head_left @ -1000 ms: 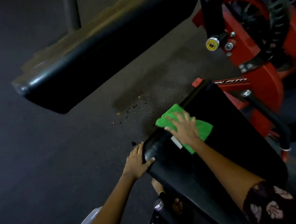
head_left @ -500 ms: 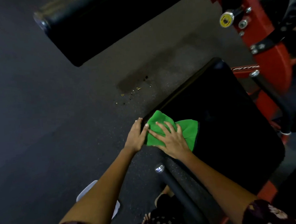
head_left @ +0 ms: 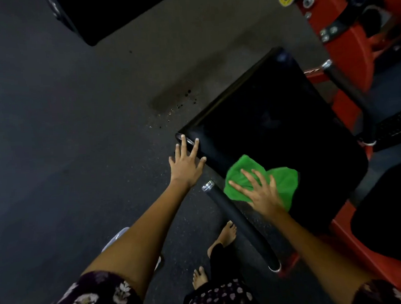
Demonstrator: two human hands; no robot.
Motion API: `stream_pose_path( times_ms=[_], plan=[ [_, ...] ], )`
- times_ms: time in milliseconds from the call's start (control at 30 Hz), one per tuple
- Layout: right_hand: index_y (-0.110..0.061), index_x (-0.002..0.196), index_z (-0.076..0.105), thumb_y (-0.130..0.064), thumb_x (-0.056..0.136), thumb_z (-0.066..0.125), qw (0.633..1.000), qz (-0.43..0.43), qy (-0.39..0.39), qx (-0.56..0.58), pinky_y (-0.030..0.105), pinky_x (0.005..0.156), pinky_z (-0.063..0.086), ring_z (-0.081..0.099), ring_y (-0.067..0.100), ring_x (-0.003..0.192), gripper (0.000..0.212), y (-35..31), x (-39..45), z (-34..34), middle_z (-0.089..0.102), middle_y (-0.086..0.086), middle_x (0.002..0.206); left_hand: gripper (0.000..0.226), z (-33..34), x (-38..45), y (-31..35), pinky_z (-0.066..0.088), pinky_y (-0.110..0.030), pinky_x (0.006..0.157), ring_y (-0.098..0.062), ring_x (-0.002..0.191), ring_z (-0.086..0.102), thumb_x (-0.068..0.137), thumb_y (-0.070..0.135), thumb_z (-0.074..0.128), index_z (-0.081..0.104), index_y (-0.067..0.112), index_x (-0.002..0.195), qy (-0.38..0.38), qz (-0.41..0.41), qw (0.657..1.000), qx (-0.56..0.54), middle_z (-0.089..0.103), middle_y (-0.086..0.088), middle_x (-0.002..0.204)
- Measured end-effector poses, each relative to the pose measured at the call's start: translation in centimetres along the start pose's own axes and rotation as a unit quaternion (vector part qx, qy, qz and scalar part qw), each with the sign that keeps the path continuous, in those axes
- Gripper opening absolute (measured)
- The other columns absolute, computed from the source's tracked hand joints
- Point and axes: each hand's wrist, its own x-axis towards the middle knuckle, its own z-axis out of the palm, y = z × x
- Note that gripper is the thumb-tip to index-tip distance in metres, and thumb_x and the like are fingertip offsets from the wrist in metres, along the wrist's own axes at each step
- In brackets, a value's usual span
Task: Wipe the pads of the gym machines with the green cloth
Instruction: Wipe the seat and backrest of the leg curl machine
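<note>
Black handle bar [head_left: 240, 224] lies beside green cloth [head_left: 282, 182].

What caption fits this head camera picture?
Right hand presses green cloth on black seat pad; left hand touches its corner.

Right hand [head_left: 262, 192] presses the green cloth [head_left: 282, 182] flat on the black pad [head_left: 274, 124]. Left hand [head_left: 186, 163] rests, fingers spread, on the pad's near corner.
</note>
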Motion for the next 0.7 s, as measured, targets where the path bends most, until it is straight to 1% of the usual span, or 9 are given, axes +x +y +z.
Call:
stream_pose_path(
  times_ms=[67, 100, 200, 333, 400, 500, 567, 633, 700],
  plan=[
    [-0.041, 0.149, 0.003, -0.045, 0.041, 0.091, 0.998, 0.041, -0.039, 0.022, 0.058, 0.076, 0.049, 0.041, 0.032, 0.116, 0.140, 0.2, -2.6, 1.0, 0.035, 0.007, 0.139, 0.063, 0.2, -0.5, 0.7, 0.003, -0.054, 0.114, -0.027, 0.146, -0.011, 0.100, 0.048, 0.029, -0.001, 0.026, 0.151, -0.002, 0.027, 0.997, 0.076, -0.016, -0.004, 0.158],
    [-0.042, 0.149, 0.003, -0.042, 0.039, 0.092, 0.997, 0.054, -0.042, 0.034, 0.058, 0.075, 0.049, 0.041, 0.032, 0.115, 0.141, 0.0, -2.7, 1.0, 0.036, 0.008, 0.137, 0.063, 0.4, -0.8, 1.1, 0.000, -0.052, 0.115, -0.026, 0.145, -0.012, 0.100, 0.048, 0.028, 0.000, 0.024, 0.151, -0.002, 0.047, 0.994, 0.099, -0.015, -0.004, 0.158],
    [-0.041, 0.140, 0.026, -0.038, 0.039, 0.093, 0.998, 0.054, -0.021, 0.038, 0.056, 0.072, 0.050, 0.040, 0.034, 0.110, 0.121, -0.9, -0.7, -0.2, 0.037, 0.011, 0.134, 0.063, 1.3, -1.5, 2.6, -0.004, -0.044, 0.116, -0.028, 0.145, -0.011, 0.100, 0.047, 0.028, 0.002, 0.022, 0.152, -0.020, 0.075, 0.990, 0.116, -0.014, -0.010, 0.158],
    [-0.042, 0.139, 0.026, -0.039, 0.048, 0.090, 0.998, 0.052, 0.000, 0.018, 0.054, 0.077, 0.049, 0.039, 0.034, 0.114, 0.111, -0.9, -0.3, 0.0, 0.035, 0.009, 0.137, 0.066, 2.7, -2.1, 4.7, -0.004, -0.040, 0.117, -0.030, 0.145, -0.010, 0.099, 0.044, 0.032, 0.002, 0.018, 0.152, -0.034, 0.100, 0.981, 0.163, -0.013, -0.014, 0.157],
    [-0.042, 0.142, 0.021, -0.038, 0.048, 0.090, 0.999, 0.046, -0.007, 0.016, 0.055, 0.080, 0.048, 0.039, 0.033, 0.117, 0.117, -0.1, -2.9, 1.3, 0.034, 0.008, 0.140, 0.066, 3.7, -2.7, 5.7, -0.003, -0.040, 0.117, -0.029, 0.146, -0.009, 0.100, 0.042, 0.031, -0.001, 0.016, 0.151, -0.041, 0.121, 0.970, 0.206, -0.013, -0.012, 0.158],
    [-0.043, 0.146, 0.009, -0.041, 0.039, 0.092, 0.997, 0.060, -0.044, 0.029, 0.057, 0.078, 0.049, 0.041, 0.033, 0.117, 0.135, 1.3, -8.5, 3.6, 0.035, 0.008, 0.140, 0.065, 4.8, -3.5, 7.2, -0.002, -0.040, 0.118, -0.030, 0.146, -0.009, 0.100, 0.042, 0.029, -0.002, 0.016, 0.151, -0.058, 0.151, 0.958, 0.238, -0.012, -0.009, 0.158],
    [-0.042, 0.146, 0.015, -0.038, 0.034, 0.094, 0.993, 0.088, -0.067, 0.048, 0.058, 0.077, 0.049, 0.045, 0.035, 0.115, 0.136, 1.8, -10.4, 4.2, 0.037, 0.009, 0.138, 0.064, 5.7, -4.1, 8.6, -0.002, -0.042, 0.118, -0.033, 0.145, -0.012, 0.100, 0.043, 0.029, -0.002, 0.019, 0.151, -0.096, 0.187, 0.945, 0.251, -0.012, -0.005, 0.159],
    [-0.042, 0.139, 0.031, -0.040, 0.036, 0.094, 0.990, 0.105, -0.072, 0.058, 0.057, 0.076, 0.049, 0.051, 0.036, 0.111, 0.121, 1.5, -9.5, 3.5, 0.043, 0.011, 0.135, 0.065, 7.0, -4.9, 9.7, -0.003, -0.043, 0.118, -0.036, 0.143, -0.015, 0.100, 0.043, 0.029, -0.004, 0.019, 0.151, -0.118, 0.195, 0.937, 0.266, -0.014, -0.004, 0.158],
    [-0.042, 0.137, 0.041, -0.043, 0.043, 0.091, 0.989, 0.113, -0.070, 0.060, 0.056, 0.076, 0.048, 0.052, 0.036, 0.110, 0.106, 1.0, -8.1, 2.6, 0.051, 0.012, 0.133, 0.066, 7.9, -5.3, 10.2, -0.003, -0.043, 0.118, -0.037, 0.143, -0.017, 0.100, 0.043, 0.027, -0.007, 0.017, 0.151, -0.111, 0.184, 0.938, 0.273, -0.016, -0.004, 0.158]
  ],
)
